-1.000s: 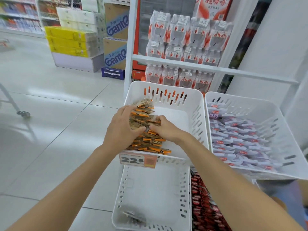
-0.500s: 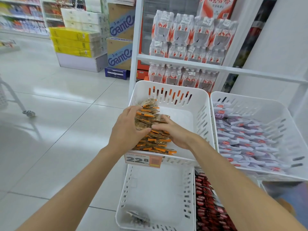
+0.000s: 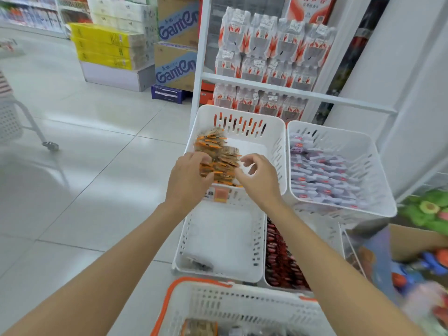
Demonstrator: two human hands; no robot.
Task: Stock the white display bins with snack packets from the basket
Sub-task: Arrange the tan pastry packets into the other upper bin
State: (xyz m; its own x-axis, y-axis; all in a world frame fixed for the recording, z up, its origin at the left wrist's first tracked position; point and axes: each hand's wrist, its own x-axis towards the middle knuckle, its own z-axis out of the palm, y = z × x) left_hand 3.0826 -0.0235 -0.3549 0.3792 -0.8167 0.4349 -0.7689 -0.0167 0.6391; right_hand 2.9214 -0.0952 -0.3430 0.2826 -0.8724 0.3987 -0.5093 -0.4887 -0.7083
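in the upper left white bin (image 3: pixel 271 132), a row of orange-edged snack packets (image 3: pixel 218 156) lies along its left side. left hand (image 3: pixel 188 178) rests against the row, clasping none; right hand (image 3: pixel 259 178) hovers unclenched, empty. step judged: tidying placed stock. next: reach to the basket (image 3: pixel 232 309) for more.

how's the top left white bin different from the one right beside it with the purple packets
The top left bin holds one narrow row of orange-and-brown packets along its left side, with bare floor to the right; the right bin is covered almost wall to wall with purple-white packets. The left hand and right hand are both at the left bin; none is at the right. Both are white slotted plastic bins on the same tier.
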